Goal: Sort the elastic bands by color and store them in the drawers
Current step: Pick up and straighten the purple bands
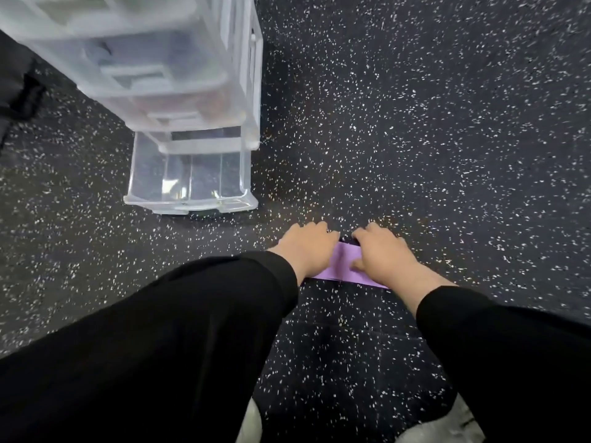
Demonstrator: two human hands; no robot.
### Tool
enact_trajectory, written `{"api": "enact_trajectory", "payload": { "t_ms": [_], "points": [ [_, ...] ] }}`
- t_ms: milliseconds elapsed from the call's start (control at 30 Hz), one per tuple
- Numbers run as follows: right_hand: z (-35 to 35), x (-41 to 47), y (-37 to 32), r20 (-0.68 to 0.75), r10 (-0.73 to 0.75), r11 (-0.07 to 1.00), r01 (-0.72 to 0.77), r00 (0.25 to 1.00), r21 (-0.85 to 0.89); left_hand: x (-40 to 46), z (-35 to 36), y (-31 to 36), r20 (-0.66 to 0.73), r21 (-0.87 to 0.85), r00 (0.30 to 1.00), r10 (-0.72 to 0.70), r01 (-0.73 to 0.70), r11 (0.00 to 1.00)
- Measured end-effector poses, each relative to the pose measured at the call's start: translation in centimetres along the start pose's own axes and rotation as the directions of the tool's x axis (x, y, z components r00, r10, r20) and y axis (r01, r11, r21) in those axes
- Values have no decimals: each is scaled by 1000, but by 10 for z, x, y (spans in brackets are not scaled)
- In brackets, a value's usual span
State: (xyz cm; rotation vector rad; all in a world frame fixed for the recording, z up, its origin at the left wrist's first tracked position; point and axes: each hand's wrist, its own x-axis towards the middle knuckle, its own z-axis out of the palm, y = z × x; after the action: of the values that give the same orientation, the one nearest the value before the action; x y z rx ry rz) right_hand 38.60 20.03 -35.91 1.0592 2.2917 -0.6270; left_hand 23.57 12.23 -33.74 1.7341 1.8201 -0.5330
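Black sleeves fill the near frame, both arms reaching forward over the speckled rubber floor [415,123]. Grey patches at the bottom edge, can't tell what they are.

Just past the cuffs, left hand [305,247] and right hand [382,255] sit palms down on a purple elastic band [343,263] lying flat on the floor, dead centre, slightly toward 5 o'clock. Hands close together, fingers curled at the band's far edge, thumbs on its top face. Looks like pinching or folding it, but whether either hand actually has a grip can't be told; fingertips are hidden. A dark bit shows at the band's far edge between the hands, unclear what.

Further out at 10 o'clock, a clear plastic drawer unit [179,75]. Its bottom drawer [188,180] is pulled out, looks empty or nearly so. Upper drawers are shut, with blurred contents; colours not readable.

Only this one band in view on the floor, so probably late in the sort.

Risks:
- thin flat band on grippy rubber: fingers may slide over it rather than lift it
- if folded, it could spring open when released
- the open drawer is well apart from the band, so a loose one-hand carry could drop it
- drawer colours unreadable from here, so it could go into the wrong drawer.
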Motion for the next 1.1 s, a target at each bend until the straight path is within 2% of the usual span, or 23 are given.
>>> {"api": "enact_trajectory", "payload": {
  "t_ms": [200,300,433,533,600,700,767,833,867,1000,1100],
  "points": [
    [21,7,-11,-96,59,994,-67,994,-82,13,19,16,-173,93,985,8,9,996],
    [18,9,-10,-39,60,992,-64,997,-112,17,20,18,-155,84,988,-17,31,996],
    [13,10,-10,-12,33,988,-34,999,-150,21,18,17,-99,119,995,21,-9,993],
    [3,10,-10,-36,-25,999,24,999,-44,21,13,12,-121,-15,991,49,-51,999],
    [-11,11,-4,-58,-56,997,59,997,56,21,5,7,-85,-247,996,16,-37,968],
    [-41,7,2,-216,-107,985,133,971,109,19,-15,0,-58,-645,994,-93,34,763],
    [-61,2,0,-285,-105,978,150,953,143,12,-33,-3,-53,-772,989,-136,46,634],
    [-78,-6,-6,-353,-86,979,145,932,146,0,-49,-6,-34,-864,986,-164,53,500],
    [-85,-11,-10,-404,-69,977,143,912,155,-8,-58,-8,-20,-917,982,-188,57,396],
    [-115,-38,-29,-577,112,945,93,809,314,-46,-88,-23,17,-998,969,-245,30,50],
    [-130,-61,-48,-599,223,897,78,769,434,-81,-110,-31,-37,-995,960,-279,-63,-83]
  ]
}}
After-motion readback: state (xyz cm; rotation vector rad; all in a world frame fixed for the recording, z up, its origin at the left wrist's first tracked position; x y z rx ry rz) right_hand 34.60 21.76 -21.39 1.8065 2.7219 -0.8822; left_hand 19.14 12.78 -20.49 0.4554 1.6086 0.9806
